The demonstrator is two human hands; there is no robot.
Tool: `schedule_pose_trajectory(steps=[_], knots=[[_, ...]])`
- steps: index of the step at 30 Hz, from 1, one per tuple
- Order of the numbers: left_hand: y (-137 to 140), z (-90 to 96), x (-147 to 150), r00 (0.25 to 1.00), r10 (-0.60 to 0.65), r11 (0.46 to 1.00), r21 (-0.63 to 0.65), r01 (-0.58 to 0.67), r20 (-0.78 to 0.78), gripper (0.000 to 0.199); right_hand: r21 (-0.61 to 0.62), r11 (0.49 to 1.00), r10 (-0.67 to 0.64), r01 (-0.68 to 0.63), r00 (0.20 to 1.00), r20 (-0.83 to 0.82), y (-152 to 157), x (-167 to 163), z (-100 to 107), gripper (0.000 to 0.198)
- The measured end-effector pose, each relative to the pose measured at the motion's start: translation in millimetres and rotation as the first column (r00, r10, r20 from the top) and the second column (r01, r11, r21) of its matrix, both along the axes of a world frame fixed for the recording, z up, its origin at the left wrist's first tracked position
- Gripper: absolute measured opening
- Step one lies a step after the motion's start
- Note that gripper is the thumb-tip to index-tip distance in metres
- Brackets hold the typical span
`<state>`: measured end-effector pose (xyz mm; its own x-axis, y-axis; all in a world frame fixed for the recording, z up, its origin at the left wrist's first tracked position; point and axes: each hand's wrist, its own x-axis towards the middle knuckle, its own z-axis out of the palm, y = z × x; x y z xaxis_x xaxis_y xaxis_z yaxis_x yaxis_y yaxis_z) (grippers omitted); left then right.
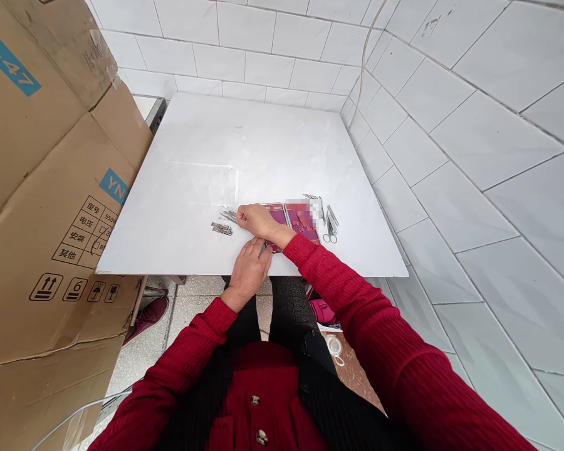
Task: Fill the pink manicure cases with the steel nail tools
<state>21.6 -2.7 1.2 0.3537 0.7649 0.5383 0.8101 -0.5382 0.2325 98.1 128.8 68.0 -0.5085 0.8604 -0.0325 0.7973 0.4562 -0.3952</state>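
An open manicure case (304,220) with a purple and red lining lies near the table's front edge; pixelation hides part of its right half. My left hand (251,266) is at its lower left corner, fingers bent over the edge and thumb beside a small grey part. Crossing over the case's left half, my right hand (257,219) is curled closed, and its fingertips are hidden. Slim metal tools (228,214) lie right beside that hand. Below them is a patterned metallic piece (222,228). Small scissors (329,237) and other metal tools (331,219) lie right of the case.
The white table (192,131) meets tiled walls behind and to the right. A large cardboard box (37,188) stands along the left side. A cable (364,56) runs down the wall corner. A shoe (148,316) shows on the floor at lower left.
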Motion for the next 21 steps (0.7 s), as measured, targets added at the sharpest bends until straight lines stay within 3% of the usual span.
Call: schedule_pose_trajectory(steps=[3,6,9,11,13,16,18,21], knots=[[0.1,0.4,-0.2,1.0,0.001,1.0,0.005,-0.001,-0.004,0.024,0.0,1.0,-0.012,0.013,0.999,-0.051,0.3,0.2,0.0,0.016],[-0.3,0.0,-0.5,1.0,0.004,1.0,0.007,-0.004,-0.009,0.023,-0.054,0.998,-0.051,0.04,0.976,-0.212,1.9,3.2,-1.5,0.014],[-0.3,-0.8,-0.6,1.0,0.002,1.0,0.003,-0.002,-0.007,0.022,-0.232,0.972,-0.151,0.048,0.881,-0.448,5.2,11.4,-6.3,0.01],[0.1,-1.1,-0.5,1.0,-0.001,1.0,0.0,0.001,-0.004,0.021,-0.386,0.922,-0.27,0.043,0.784,-0.559,7.2,20.4,-9.6,0.008],[0.5,-1.0,-0.5,1.0,-0.003,1.0,-0.008,0.003,-0.001,0.021,-0.494,0.869,-0.372,0.02,0.683,-0.629,8.0,32.1,-11.2,0.019],[0.9,-0.2,-1.0,1.0,-0.008,1.0,-0.027,0.008,-0.005,0.022,-0.539,0.841,-0.413,-0.047,0.588,-0.695,7.2,51.7,-9.4,0.055],[1.2,0.2,-1.6,1.0,-0.013,0.999,-0.037,0.012,-0.012,0.024,-0.542,0.837,-0.411,-0.073,0.569,-0.712,6.4,63.1,-6.5,0.066],[1.9,0.0,-2.3,1.0,-0.015,0.998,-0.054,0.015,-0.002,0.025,-0.545,0.838,-0.419,-0.039,0.593,-0.688,7.1,74.8,-2.9,0.061]])
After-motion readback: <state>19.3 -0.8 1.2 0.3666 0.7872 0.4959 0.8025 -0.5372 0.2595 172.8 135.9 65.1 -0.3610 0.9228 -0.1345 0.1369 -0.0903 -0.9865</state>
